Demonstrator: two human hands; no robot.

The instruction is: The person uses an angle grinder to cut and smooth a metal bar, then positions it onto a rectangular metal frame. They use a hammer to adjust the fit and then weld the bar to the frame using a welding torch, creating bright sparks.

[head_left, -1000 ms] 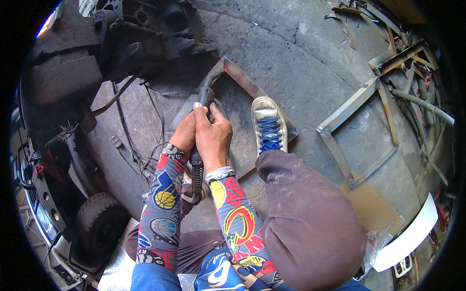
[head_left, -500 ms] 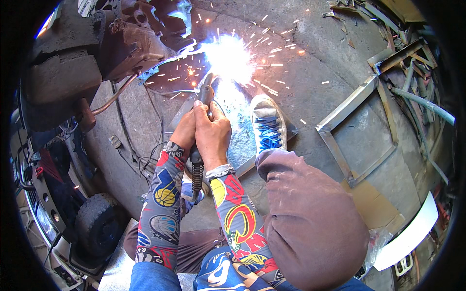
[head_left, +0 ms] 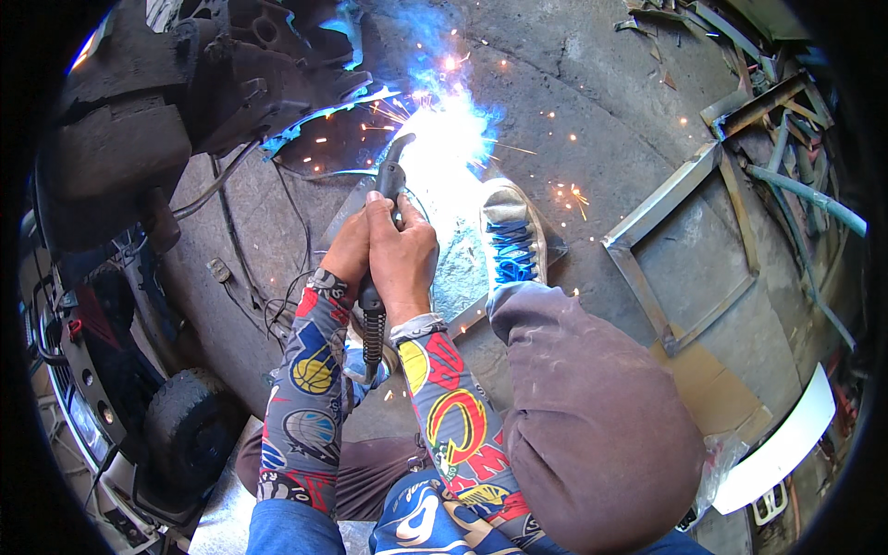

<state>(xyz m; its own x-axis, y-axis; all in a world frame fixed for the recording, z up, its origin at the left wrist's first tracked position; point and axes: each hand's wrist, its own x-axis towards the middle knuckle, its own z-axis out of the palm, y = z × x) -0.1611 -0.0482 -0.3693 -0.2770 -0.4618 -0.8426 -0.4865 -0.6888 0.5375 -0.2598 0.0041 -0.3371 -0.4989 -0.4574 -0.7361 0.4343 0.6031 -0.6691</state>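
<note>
Lit, bent-necked black welding torch point(head_left: 390, 178)

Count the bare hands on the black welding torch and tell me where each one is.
2: the left hand and the right hand, side by side gripping the welding torch. Some fingers are hidden.

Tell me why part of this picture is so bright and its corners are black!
Head view: the welding glare beyond the welding torch is so bright it whites out whatever lies there; head view: the hands show clearly; head view: the fisheye lens seems to make a round picture, leaving black corners.
</note>
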